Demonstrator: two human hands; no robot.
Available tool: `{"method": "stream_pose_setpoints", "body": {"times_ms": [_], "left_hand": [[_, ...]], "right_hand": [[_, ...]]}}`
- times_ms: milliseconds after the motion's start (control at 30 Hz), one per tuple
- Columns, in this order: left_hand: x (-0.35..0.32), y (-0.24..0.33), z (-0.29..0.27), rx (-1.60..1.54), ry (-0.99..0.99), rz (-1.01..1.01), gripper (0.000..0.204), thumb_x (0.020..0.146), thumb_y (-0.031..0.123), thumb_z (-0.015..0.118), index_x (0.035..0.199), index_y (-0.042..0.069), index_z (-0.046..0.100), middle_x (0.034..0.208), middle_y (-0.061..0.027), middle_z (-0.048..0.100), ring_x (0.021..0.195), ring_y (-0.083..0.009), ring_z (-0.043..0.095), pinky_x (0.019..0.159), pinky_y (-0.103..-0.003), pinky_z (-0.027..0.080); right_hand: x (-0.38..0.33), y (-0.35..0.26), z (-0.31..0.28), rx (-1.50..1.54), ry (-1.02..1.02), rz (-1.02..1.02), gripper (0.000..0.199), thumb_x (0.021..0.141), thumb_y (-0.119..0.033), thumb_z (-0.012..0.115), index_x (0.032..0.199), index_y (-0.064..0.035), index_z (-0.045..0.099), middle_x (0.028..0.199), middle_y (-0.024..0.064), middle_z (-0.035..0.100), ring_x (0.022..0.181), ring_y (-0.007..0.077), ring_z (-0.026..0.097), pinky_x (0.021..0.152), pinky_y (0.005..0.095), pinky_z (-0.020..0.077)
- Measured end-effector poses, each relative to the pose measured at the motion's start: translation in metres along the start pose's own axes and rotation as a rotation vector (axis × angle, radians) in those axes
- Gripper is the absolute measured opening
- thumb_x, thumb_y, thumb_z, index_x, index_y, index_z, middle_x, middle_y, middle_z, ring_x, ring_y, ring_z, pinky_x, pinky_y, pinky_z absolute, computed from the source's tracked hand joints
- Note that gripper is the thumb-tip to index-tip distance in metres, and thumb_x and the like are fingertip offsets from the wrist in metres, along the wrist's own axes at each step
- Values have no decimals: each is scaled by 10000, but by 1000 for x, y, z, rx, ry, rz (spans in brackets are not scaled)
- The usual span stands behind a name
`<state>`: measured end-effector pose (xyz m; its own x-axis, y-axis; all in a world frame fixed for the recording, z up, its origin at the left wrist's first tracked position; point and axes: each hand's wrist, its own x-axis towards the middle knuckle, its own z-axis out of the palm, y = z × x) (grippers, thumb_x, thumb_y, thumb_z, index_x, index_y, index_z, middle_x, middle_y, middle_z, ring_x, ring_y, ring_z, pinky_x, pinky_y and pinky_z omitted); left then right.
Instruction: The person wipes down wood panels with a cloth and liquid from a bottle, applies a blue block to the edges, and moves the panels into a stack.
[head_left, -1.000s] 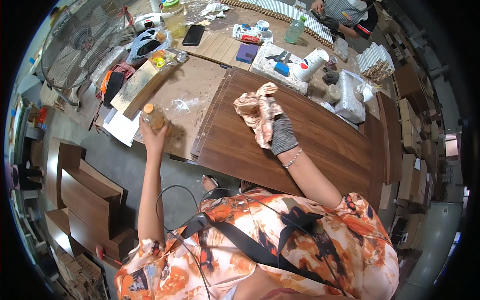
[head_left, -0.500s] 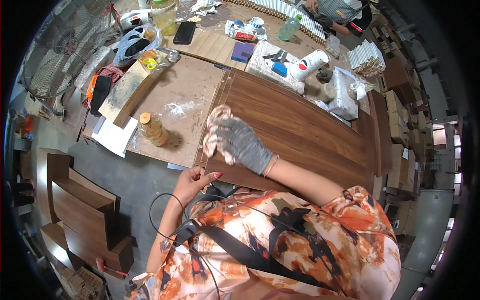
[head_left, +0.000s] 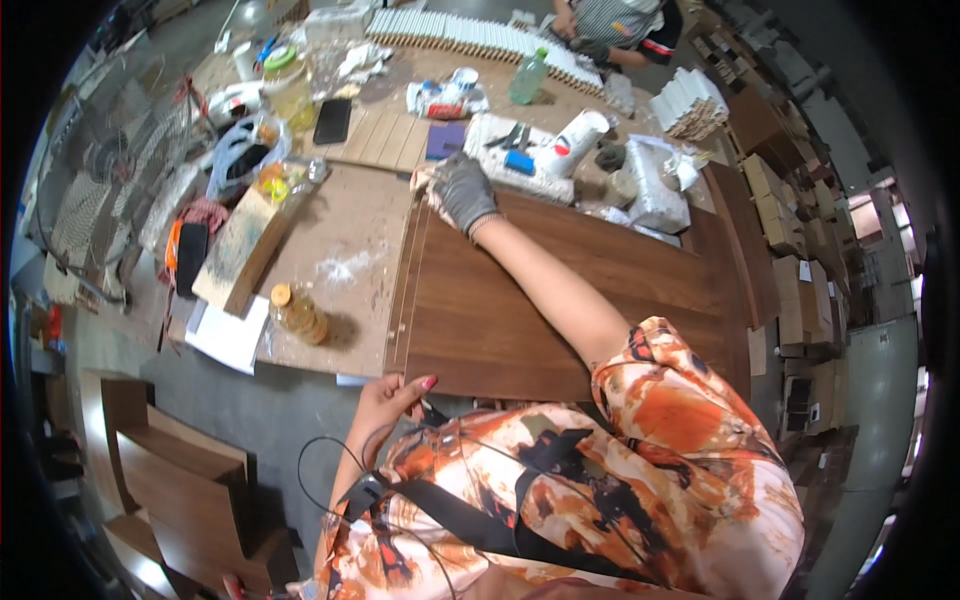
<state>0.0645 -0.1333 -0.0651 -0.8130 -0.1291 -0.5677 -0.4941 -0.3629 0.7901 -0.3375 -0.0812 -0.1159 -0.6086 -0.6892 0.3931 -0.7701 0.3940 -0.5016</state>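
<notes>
A dark brown wood-grain panel (head_left: 530,300) lies on the workbench in front of me. My right hand (head_left: 464,192), in a grey glove, is closed on a crumpled pale cloth (head_left: 432,190) and presses it on the panel's far left corner. At the near left corner my bare left hand (head_left: 385,405) pinches the panel's edge, thumb on top; its other fingers are partly hidden. A bottle with an orange cap and amber liquid (head_left: 300,318) stands left of the panel.
Beyond the panel stand a white block (head_left: 500,150), a white cup (head_left: 580,140) and a green bottle (head_left: 528,78). A wooden block (head_left: 240,240), phone (head_left: 333,121) and fan (head_left: 100,170) are at left. Brown panels (head_left: 190,470) stand on the floor. Another person (head_left: 620,30) works across the bench.
My right hand has slid the cloth away from me along the panel's left side to its far corner. My left hand stays at the near corner.
</notes>
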Motion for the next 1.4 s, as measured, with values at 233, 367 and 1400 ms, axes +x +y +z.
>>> {"method": "stream_pose_setpoints", "body": {"times_ms": [233, 367, 1400], "left_hand": [[-8, 19, 8, 82, -24, -27, 330, 899, 361, 805, 782, 81, 674, 662, -20, 689, 560, -64, 574, 555, -213, 349], [-2, 25, 1, 150, -31, -37, 326, 916, 294, 800, 751, 46, 669, 681, -57, 696, 607, -119, 669, 584, -225, 467], [58, 61, 141, 1510, 318, 677, 601, 1029, 470, 503, 1549, 174, 442, 1653, -130, 312, 1534, -307, 261, 1259, -492, 113]], "right_hand": [[-51, -17, -57, 889, 52, 422, 161, 977, -105, 571, 889, -1, 657, 752, 53, 611, 504, 156, 520, 411, 283, 383], [-15, -10, -18, -308, 138, 263, 281, 880, -299, 690, 984, -37, 694, 1013, 176, 694, 902, 327, 683, 807, 437, 569], [-175, 109, -203, 1009, 190, 780, 180, 982, -128, 517, 943, -63, 681, 762, 46, 630, 531, 120, 538, 390, 260, 380]]}}
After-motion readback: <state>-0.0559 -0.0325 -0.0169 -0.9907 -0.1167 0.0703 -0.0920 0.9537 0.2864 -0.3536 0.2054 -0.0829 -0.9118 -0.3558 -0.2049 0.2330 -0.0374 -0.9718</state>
